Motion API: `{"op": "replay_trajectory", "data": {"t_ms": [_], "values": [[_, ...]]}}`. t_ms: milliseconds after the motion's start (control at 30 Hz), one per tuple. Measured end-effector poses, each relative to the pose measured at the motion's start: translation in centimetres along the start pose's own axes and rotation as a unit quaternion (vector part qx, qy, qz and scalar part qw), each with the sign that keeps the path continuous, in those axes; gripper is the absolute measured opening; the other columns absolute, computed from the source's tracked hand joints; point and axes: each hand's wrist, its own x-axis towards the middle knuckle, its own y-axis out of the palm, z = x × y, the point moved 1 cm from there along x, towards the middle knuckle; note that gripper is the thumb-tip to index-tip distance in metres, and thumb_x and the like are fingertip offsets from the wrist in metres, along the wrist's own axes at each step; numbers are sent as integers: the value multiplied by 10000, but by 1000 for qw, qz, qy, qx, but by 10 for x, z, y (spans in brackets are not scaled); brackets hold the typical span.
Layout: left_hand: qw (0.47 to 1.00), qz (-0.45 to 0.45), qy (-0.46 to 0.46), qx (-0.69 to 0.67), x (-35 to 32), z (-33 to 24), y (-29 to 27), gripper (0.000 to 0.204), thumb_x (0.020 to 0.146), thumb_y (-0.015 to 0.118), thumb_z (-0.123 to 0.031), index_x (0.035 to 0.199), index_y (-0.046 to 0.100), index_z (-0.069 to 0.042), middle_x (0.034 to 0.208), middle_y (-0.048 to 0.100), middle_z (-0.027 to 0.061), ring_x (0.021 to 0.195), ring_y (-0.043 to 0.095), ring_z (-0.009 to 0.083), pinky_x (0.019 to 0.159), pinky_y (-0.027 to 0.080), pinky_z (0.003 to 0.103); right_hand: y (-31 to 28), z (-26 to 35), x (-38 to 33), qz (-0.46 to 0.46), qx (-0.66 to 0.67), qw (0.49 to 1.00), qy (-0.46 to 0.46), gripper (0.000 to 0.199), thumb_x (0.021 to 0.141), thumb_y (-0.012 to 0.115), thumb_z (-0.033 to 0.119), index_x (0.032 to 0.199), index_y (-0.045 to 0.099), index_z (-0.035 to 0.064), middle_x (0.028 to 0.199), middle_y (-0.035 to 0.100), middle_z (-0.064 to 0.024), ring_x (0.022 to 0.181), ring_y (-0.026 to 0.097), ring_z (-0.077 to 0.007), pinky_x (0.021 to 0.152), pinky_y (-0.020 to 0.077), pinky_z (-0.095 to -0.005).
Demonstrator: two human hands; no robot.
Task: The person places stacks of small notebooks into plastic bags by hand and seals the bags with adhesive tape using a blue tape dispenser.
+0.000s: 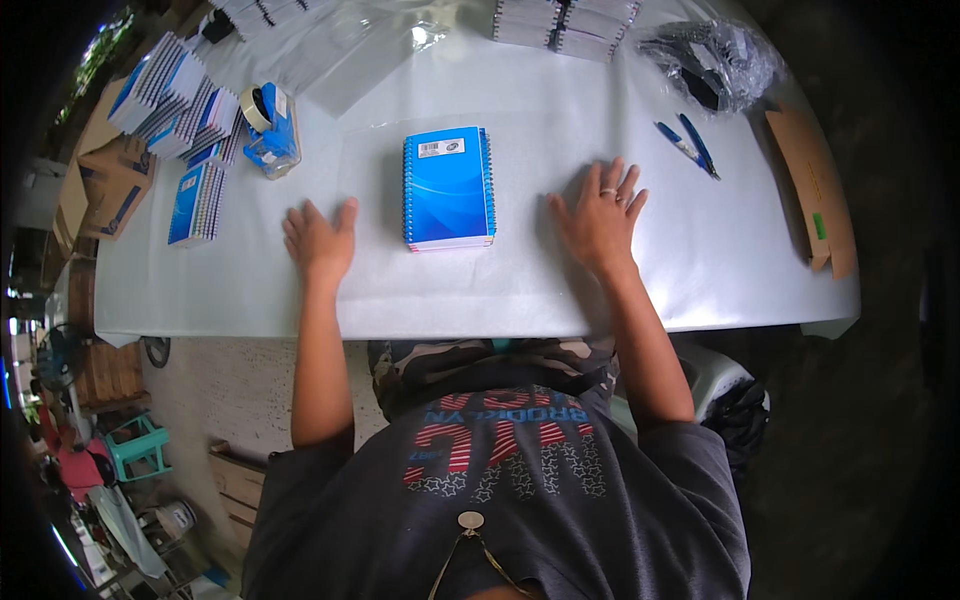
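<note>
A stack of blue spiral notebooks [448, 195] sits in the middle of the table, a white label near the top of its uppermost cover. Left of it, my left hand [320, 240] lies on the tabletop with its fingers apart, holding nothing. My right hand [603, 220], a ring on one finger, rests to the right of the stack with fingers spread and nothing in it. Neither hand touches the notebooks. Beneath the stack, a clear plastic sheet [375, 128] seems to lie on the table.
A blue tape dispenser [275, 140] stands near stacked notebooks [175, 95] at the left. Blue-handled cutters [695, 148] lie at the right, before crumpled clear plastic [735, 60] and a brown cardboard piece [810, 190]. More notebook stacks [565, 25] stand at the table's [470, 300] far edge.
</note>
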Motion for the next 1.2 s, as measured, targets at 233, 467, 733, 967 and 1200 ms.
{"op": "replay_trajectory", "data": {"t_ms": [233,467,733,967,1200], "values": [[911,38,120,-394,2,-17,9,498,796,712,-274,1156,533,21,1172,579,191,1045,578,289,923,422,401,-6,23,1,12,238,967,-92,466,814,646,229,1175,484,-18,1223,507,-243,1291,367,-358,1052,252,-497],[860,202,-12,-469,-10,-17,-55,344,831,679,-307,954,612,7,998,629,116,868,596,165,779,458,285,-51,8,15,122,646,751,70,511,846,657,215,1241,420,-6,1059,622,-192,846,654,-245,658,523,-336],[816,262,188,-479,-2,-31,-59,248,879,609,-271,772,562,-51,1212,555,146,1021,542,172,887,395,309,-78,4,33,223,429,869,-105,264,794,694,245,683,652,10,668,645,-74,677,610,-149,623,464,-282],[798,189,294,-491,-13,-76,-43,191,849,631,-194,769,554,-38,1471,269,224,1346,291,326,1066,254,397,-22,49,35,121,631,731,-229,247,859,600,130,639,535,41,867,641,-70,1414,135,-245,1070,213,-393],[854,114,384,-332,-50,-109,-24,242,899,570,-213,762,494,-29,1475,220,271,1403,128,384,1096,182,452,-10,67,11,65,726,642,-237,268,860,536,85,629,408,42,988,590,-187,1425,76,-306,1140,-36,-442]]}}
